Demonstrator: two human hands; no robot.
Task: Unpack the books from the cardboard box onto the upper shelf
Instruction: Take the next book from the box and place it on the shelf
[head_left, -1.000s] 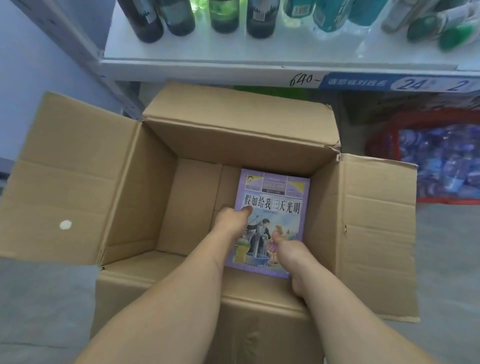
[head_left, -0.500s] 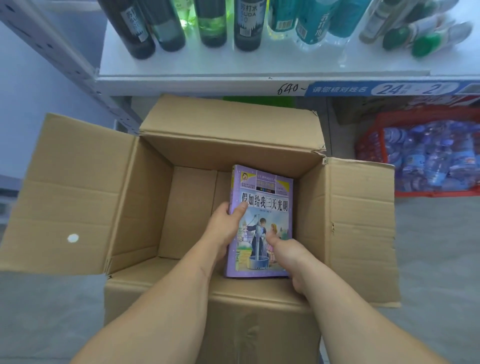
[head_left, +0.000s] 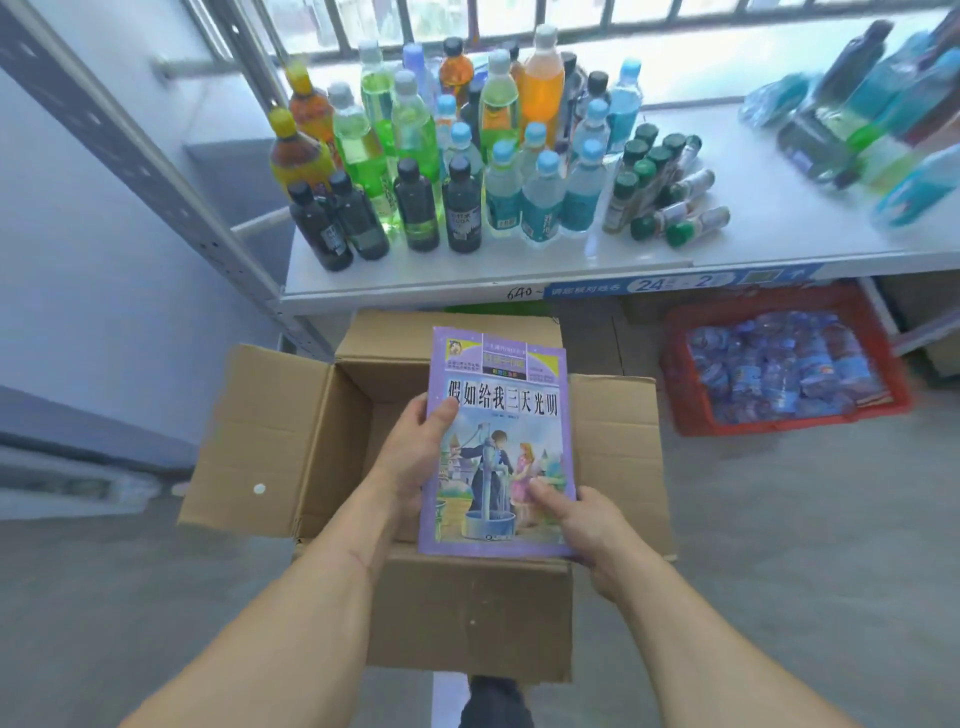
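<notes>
Head view looks down on a thin, glossy purple book (head_left: 498, 441), flat and rectangular, with a painted cover of two figures at a well and a line of bold Chinese characters across it. It is held face-up above the open box (head_left: 322, 431), clear of the flaps, its top edge toward the shelf (head_left: 519, 270).

Both hands grip the book. On the left hand (head_left: 410, 457) the thumb presses on the cover at the left edge, and the fingers are hidden beneath the book. On the right hand (head_left: 587, 519) the thumb lies on the cover near the lower right corner; its fingers also curl out of sight underneath.

The box is plain brown corrugated cardboard, matte, with four flaps folded outward; a small white round sticker (head_left: 258, 488) sits on the left flap. Its inside is mostly hidden by the book and arms, so I cannot tell what remains in it. It stands on a smooth grey floor (head_left: 805, 545).

The shelf is a flat white board on a perforated grey metal upright (head_left: 130, 145). Plastic bottles (head_left: 457, 171) crowd its left half, upright, some dark, some clear with blue caps, some green and orange; a few small green-capped ones lie on their sides. A red plastic crate (head_left: 685, 415) of wrapped bottles sits on the floor to the right of the box.
</notes>
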